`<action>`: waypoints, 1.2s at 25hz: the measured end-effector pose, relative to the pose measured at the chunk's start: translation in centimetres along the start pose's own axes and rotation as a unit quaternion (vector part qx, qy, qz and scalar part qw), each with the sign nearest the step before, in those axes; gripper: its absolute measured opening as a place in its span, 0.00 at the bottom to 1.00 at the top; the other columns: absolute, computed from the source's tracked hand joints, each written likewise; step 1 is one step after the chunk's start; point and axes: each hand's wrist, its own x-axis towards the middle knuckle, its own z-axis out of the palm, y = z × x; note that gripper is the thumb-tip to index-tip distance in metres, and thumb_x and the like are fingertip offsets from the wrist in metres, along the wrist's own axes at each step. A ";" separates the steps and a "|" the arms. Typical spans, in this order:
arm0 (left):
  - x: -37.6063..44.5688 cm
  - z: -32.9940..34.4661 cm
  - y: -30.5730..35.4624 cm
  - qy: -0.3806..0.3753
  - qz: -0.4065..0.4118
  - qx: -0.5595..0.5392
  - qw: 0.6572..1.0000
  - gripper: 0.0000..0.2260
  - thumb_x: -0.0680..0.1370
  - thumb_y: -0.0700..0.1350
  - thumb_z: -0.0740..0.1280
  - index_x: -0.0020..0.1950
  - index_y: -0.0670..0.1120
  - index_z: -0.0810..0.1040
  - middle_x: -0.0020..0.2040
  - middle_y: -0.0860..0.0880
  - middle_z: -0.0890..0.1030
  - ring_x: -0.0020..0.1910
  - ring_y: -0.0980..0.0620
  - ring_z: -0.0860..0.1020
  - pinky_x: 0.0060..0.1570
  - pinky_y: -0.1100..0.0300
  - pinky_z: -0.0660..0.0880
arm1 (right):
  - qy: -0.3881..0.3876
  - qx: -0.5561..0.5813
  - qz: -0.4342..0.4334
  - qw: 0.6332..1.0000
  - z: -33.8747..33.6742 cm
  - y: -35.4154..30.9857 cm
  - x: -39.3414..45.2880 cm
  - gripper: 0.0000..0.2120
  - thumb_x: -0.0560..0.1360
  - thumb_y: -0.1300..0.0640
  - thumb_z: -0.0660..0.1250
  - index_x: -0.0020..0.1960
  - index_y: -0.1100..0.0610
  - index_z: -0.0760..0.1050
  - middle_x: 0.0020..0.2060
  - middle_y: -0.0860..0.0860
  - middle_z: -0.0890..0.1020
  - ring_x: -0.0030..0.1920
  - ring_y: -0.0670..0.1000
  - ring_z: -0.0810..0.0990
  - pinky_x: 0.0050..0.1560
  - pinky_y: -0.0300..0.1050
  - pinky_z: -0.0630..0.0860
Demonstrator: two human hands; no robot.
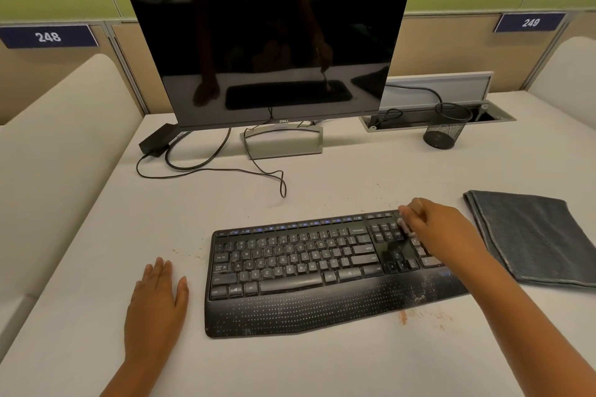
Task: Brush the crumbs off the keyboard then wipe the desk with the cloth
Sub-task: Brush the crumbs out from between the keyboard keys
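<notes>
Left hand [154, 296] is resting flat, fingers straight, on tabletop [306, 364] beside keyboard [322, 271]. Right hand [442, 232] is gripping small brush [403, 226] over numpad; brushing step underway. Crumbs [419, 313] are collecting at front edge. Next likely: folded cloth [535, 235], lying right of keyboard.

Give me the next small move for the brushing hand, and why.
Probably sweep the brush in the right hand down from the number pad toward the keyboard front right corner. Crumbs still speckle the palm rest there, and more lie on the desk just past that edge. The cloth lies folded, untouched; the left hand rests flat on the desk.
</notes>
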 end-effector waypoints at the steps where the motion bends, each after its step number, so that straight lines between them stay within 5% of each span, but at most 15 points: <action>1: 0.0 0.0 0.0 0.000 0.000 0.003 1.000 0.26 0.78 0.51 0.53 0.71 0.37 0.64 0.72 0.41 0.64 0.73 0.44 0.59 0.71 0.50 0.54 | -0.005 0.026 -0.008 1.000 -0.1 0.1 0.3 0.16 0.80 0.44 0.53 0.45 0.53 0.72 0.36 0.50 0.79 0.40 0.52 0.77 0.36 0.44 0.69; 4: 0.2 0.1 0.0 -0.003 -0.005 -0.003 1.000 0.25 0.78 0.51 0.55 0.71 0.38 0.64 0.72 0.41 0.63 0.73 0.44 0.59 0.71 0.50 0.54 | -0.015 0.056 -0.013 0.998 0.1 0.2 1.3 0.13 0.80 0.45 0.54 0.50 0.51 0.74 0.40 0.50 0.79 0.41 0.52 0.76 0.38 0.43 0.67; 9: 0.9 0.5 -0.2 -0.027 -0.024 0.018 0.999 0.25 0.78 0.49 0.57 0.71 0.38 0.63 0.73 0.41 0.62 0.73 0.43 0.59 0.71 0.48 0.54 | -0.007 0.085 0.019 0.996 0.2 0.3 3.1 0.19 0.80 0.45 0.53 0.40 0.57 0.71 0.35 0.53 0.79 0.39 0.54 0.78 0.40 0.46 0.71; 13: 1.2 0.5 -0.1 -0.045 -0.034 0.042 0.998 0.26 0.78 0.51 0.54 0.72 0.39 0.60 0.74 0.43 0.59 0.74 0.45 0.56 0.71 0.50 0.52 | 0.000 0.098 0.034 0.995 -0.1 0.4 3.5 0.24 0.80 0.42 0.51 0.42 0.59 0.75 0.34 0.54 0.80 0.37 0.54 0.79 0.46 0.50 0.75; 18: 1.0 0.6 -0.2 -0.034 -0.026 0.024 0.999 0.25 0.78 0.50 0.56 0.71 0.37 0.63 0.73 0.41 0.62 0.73 0.42 0.59 0.70 0.48 0.54 | 0.000 0.052 0.042 0.998 0.0 1.1 2.0 0.27 0.80 0.42 0.50 0.34 0.56 0.77 0.27 0.51 0.77 0.31 0.48 0.75 0.38 0.44 0.68; 30: 0.1 0.1 0.0 0.000 -0.002 -0.004 1.000 0.23 0.78 0.48 0.57 0.70 0.36 0.66 0.71 0.40 0.65 0.72 0.42 0.61 0.70 0.48 0.55 | 0.000 -0.006 0.087 0.996 0.2 2.1 -2.3 0.30 0.81 0.43 0.48 0.34 0.61 0.76 0.25 0.53 0.77 0.30 0.52 0.78 0.39 0.48 0.76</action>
